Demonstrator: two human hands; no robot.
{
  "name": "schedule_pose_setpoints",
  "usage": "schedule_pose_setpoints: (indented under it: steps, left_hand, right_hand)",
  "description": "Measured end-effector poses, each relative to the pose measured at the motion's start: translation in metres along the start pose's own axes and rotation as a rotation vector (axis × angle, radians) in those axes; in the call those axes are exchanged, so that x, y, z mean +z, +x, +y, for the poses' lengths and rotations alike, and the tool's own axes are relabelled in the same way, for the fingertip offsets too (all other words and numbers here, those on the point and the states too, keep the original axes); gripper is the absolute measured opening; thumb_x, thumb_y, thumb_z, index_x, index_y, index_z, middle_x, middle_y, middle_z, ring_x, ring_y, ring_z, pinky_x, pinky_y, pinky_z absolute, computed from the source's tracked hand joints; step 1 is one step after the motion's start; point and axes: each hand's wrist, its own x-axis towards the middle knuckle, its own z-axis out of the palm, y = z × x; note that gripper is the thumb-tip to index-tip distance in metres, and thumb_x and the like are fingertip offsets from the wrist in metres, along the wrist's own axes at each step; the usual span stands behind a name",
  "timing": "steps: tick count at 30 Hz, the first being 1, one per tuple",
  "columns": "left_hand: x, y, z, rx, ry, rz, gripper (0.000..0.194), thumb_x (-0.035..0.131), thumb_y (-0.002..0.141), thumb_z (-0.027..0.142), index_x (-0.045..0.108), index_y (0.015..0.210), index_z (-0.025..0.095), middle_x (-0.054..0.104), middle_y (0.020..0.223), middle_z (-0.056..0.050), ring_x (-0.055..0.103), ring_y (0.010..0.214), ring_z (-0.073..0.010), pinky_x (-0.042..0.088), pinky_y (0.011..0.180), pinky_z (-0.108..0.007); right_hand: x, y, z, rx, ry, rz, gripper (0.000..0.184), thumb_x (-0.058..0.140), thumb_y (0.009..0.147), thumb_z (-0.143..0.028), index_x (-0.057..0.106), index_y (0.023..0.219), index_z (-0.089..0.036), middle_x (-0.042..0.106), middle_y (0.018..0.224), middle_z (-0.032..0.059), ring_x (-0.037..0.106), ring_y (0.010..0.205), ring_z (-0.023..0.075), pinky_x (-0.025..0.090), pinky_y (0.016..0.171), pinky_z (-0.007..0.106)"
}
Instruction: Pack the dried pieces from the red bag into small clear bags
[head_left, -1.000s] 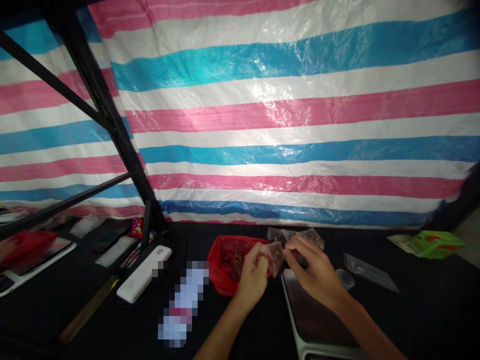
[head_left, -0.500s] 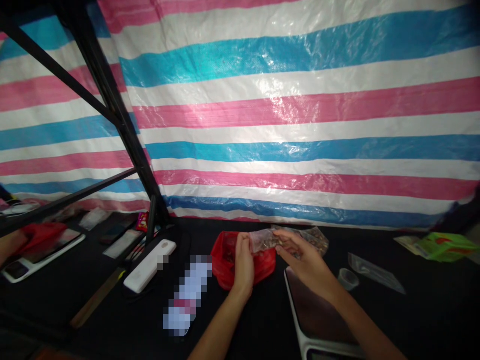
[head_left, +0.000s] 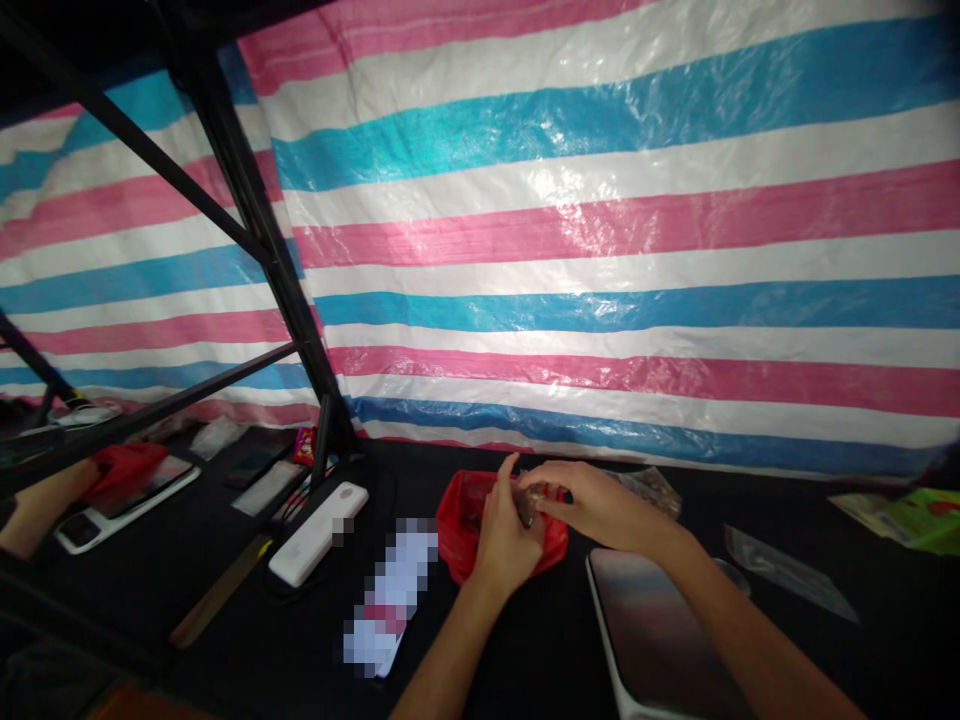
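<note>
Right hand (head_left: 600, 505): brought leftward since the earlier frame, from the right edge of the red bag (head_left: 454, 535) to a position over it. Its gap to the left hand (head_left: 507, 545) has been narrowed, and the small clear bag (head_left: 527, 512), previously stretched between the two, is now bunched and largely covered.

Left fingers (head_left: 509, 468): closed around the near side of the small clear bag, with one finger raised free.

Right fingers (head_left: 547, 475): curled over the top of the small clear bag, tips brought against it; whether a firm pinch is applied cannot be told.

Spill hazard: contents could be forced out if the small clear bag is squeezed while unsealed; its closure is hidden by the hands.

Slip hazard: thin film could be lost from the grip if tension is applied from one side only.

Red bag hazard: the soft wall could be dragged or folded inward if the left wrist is lowered against it.

Scale hazard: the flat scale (head_left: 649, 620) could be pressed or nudged, since the right forearm is extended above it.

Small clear bag, position: held between both hands, above the red bag on the bench (head_left: 540, 650).

Small clear bag, appearance: transparent, glossy and creased, with brownish matter showing through; finer detail is obscured.
</note>
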Motion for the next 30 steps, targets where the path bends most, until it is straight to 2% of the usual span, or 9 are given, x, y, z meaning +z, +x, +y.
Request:
schedule_pose_setpoints:
  steps: [4, 7, 12, 15, 17, 19, 24, 27, 30]
  left_hand:
    - [-0.003, 0.005, -0.003, -0.055, 0.033, 0.016, 0.066, 0.066, 0.091, 0.018, 0.044, 0.153, 0.024, 0.074, 0.119, -0.011, 0.073, 0.106, -0.0251, 0.055, 0.096, -0.041]
    - [-0.004, 0.007, -0.004, -0.066, 0.064, 0.044, 0.055, 0.063, 0.096, 0.024, 0.049, 0.149, 0.024, 0.075, 0.118, -0.011, 0.074, 0.103, -0.0243, 0.056, 0.095, -0.040]
    - [-0.006, 0.008, -0.005, -0.049, 0.125, 0.067, 0.058, 0.065, 0.094, 0.023, 0.048, 0.150, 0.025, 0.071, 0.129, -0.011, 0.070, 0.116, -0.0263, 0.052, 0.103, -0.043]
    - [-0.009, 0.007, -0.005, -0.044, 0.145, 0.055, 0.057, 0.061, 0.094, 0.019, 0.048, 0.149, 0.024, 0.069, 0.135, -0.012, 0.068, 0.121, -0.0264, 0.050, 0.107, -0.043]
    - [-0.010, 0.006, -0.005, -0.029, 0.161, 0.049, 0.063, 0.062, 0.091, 0.015, 0.046, 0.151, 0.023, 0.066, 0.141, -0.013, 0.066, 0.126, -0.0271, 0.048, 0.110, -0.044]
    - [-0.011, 0.006, -0.004, 0.001, 0.178, 0.044, 0.066, 0.063, 0.089, 0.015, 0.044, 0.152, 0.023, 0.062, 0.146, -0.014, 0.063, 0.131, -0.0276, 0.046, 0.113, -0.045]
    - [-0.011, 0.007, 0.001, -0.014, 0.240, 0.071, 0.059, 0.064, 0.097, 0.035, 0.046, 0.152, 0.022, 0.066, 0.142, -0.015, 0.066, 0.127, -0.0288, 0.049, 0.110, -0.046]
    - [-0.011, 0.007, 0.005, -0.048, 0.314, 0.072, 0.059, 0.067, 0.095, 0.041, 0.052, 0.149, 0.022, 0.067, 0.141, -0.015, 0.066, 0.128, -0.0316, 0.050, 0.109, -0.048]
    - [-0.012, 0.006, 0.007, -0.049, 0.346, 0.040, 0.051, 0.066, 0.096, 0.038, 0.056, 0.145, 0.026, 0.071, 0.137, -0.012, 0.070, 0.123, -0.0310, 0.053, 0.105, -0.045]
  right_hand:
    - [-0.003, -0.002, -0.001, 0.000, -0.008, 0.017, 0.030, 0.062, 0.099, -0.024, 0.075, 0.125, -0.029, 0.078, 0.119, 0.0038, 0.072, 0.100, 0.0225, 0.056, 0.086, 0.032]
    - [-0.004, -0.001, -0.001, -0.007, -0.012, 0.062, 0.024, 0.061, 0.100, -0.024, 0.076, 0.118, -0.026, 0.078, 0.111, 0.0042, 0.071, 0.093, 0.0206, 0.055, 0.083, 0.030]
    - [-0.007, 0.000, -0.001, -0.040, -0.059, 0.113, 0.019, 0.057, 0.100, -0.018, 0.075, 0.104, -0.026, 0.075, 0.102, 0.0019, 0.067, 0.086, 0.0181, 0.051, 0.079, 0.029]
    - [-0.006, -0.002, -0.004, -0.029, -0.073, 0.135, 0.020, 0.060, 0.100, -0.022, 0.072, 0.115, -0.027, 0.074, 0.110, 0.0031, 0.067, 0.090, 0.0190, 0.051, 0.082, 0.030]
    - [-0.002, -0.003, -0.005, -0.017, -0.099, 0.129, 0.029, 0.067, 0.096, -0.026, 0.069, 0.125, -0.029, 0.073, 0.117, 0.0038, 0.067, 0.098, 0.0210, 0.051, 0.087, 0.031]
    - [0.002, -0.002, -0.006, -0.006, -0.136, 0.095, 0.032, 0.069, 0.094, -0.024, 0.068, 0.126, -0.030, 0.073, 0.114, 0.0026, 0.067, 0.097, 0.0209, 0.049, 0.086, 0.031]
    - [0.004, 0.001, -0.001, -0.028, -0.167, 0.117, 0.025, 0.059, 0.094, -0.010, 0.072, 0.109, -0.026, 0.072, 0.094, 0.0002, 0.064, 0.083, 0.0172, 0.045, 0.077, 0.028]
    - [0.000, 0.001, 0.002, -0.032, -0.143, 0.173, 0.027, 0.060, 0.093, -0.010, 0.071, 0.113, -0.025, 0.071, 0.094, 0.0001, 0.063, 0.080, 0.0166, 0.045, 0.076, 0.028]
    - [-0.003, 0.000, 0.003, -0.027, -0.128, 0.182, 0.029, 0.059, 0.095, -0.011, 0.071, 0.117, -0.026, 0.072, 0.098, 0.0012, 0.064, 0.084, 0.0178, 0.047, 0.078, 0.028]
